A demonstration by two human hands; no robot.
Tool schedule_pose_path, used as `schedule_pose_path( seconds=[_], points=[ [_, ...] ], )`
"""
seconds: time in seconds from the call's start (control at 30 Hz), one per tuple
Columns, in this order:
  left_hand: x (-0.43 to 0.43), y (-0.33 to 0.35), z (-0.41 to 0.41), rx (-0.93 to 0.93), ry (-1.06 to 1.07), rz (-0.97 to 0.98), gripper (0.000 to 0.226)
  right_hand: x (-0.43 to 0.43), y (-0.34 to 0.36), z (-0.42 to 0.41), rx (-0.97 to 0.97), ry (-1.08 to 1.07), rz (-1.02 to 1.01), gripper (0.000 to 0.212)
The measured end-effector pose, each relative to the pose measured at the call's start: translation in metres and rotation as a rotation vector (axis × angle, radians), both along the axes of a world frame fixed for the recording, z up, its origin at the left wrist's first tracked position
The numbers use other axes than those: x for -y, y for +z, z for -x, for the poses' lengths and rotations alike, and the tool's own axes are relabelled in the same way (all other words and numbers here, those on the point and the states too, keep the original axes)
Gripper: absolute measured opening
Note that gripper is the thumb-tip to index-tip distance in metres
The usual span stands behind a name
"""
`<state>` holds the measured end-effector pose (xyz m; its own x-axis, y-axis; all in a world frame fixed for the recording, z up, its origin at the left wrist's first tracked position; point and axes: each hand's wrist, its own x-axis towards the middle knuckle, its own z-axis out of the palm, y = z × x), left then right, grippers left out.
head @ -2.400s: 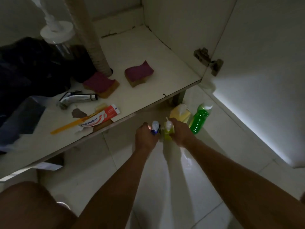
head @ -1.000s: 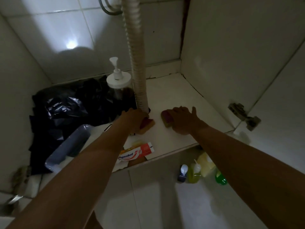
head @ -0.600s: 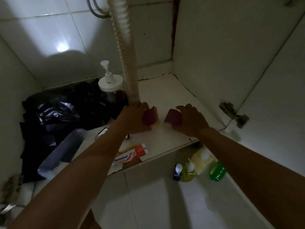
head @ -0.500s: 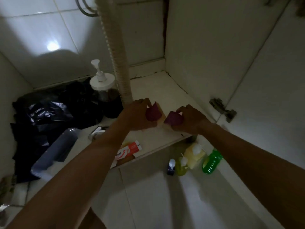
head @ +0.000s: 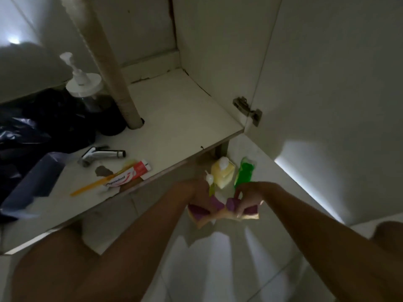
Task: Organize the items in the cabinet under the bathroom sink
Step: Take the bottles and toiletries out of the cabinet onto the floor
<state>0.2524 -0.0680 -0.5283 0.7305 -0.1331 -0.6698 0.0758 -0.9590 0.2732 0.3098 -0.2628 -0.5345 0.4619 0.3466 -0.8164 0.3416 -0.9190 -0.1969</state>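
Note:
Both hands are low over the white floor tiles in front of the cabinet. My left hand (head: 193,189) grips one purple-and-tan sponge (head: 199,212). My right hand (head: 250,196) grips a second purple-and-tan sponge (head: 250,211). The two sponges nearly touch. Just beyond them on the floor stand a small yellow-green pump bottle (head: 211,184), a pale yellow bottle (head: 223,173) and a green bottle (head: 244,172). The cabinet shelf (head: 181,118) is bare on its right half.
On the shelf's left lie a red toothpaste box (head: 128,177), an orange toothbrush (head: 91,186), a chrome sprayer head (head: 102,154), a grey tray (head: 32,184), black bags (head: 32,125) and a dark pump bottle (head: 89,94). A drain pipe (head: 117,83) rises mid-shelf. The open door (head: 327,94) stands right.
Both hands have lifted the two sponges off the shelf and brought them down over the floor beside the bottles. The view has tilted downward.

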Motion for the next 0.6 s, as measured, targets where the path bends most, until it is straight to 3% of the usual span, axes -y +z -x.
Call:
schedule_pose_path(
  seconds=[0.13,0.23,0.47,0.53,0.6],
  points=[
    [0.002,-0.064,0.028,0.055,0.092,0.004,0.076,0.008,-0.055,0.03,0.251,-0.075,-0.091,0.068],
    [0.002,-0.096,0.041,0.169,0.236,0.035,0.069,0.009,-0.086,0.038,0.336,-0.094,-0.136,0.074],
    [0.01,-0.122,0.047,0.199,0.42,0.04,0.05,-0.001,-0.123,0.042,0.492,-0.168,-0.227,0.066],
    [0.007,-0.13,0.05,0.194,0.422,0.043,0.045,-0.003,-0.125,0.043,0.5,-0.198,-0.236,0.068],
    [0.004,-0.136,0.051,0.228,0.369,-0.002,0.046,-0.004,-0.124,0.044,0.533,-0.143,-0.245,0.057]
  ],
)
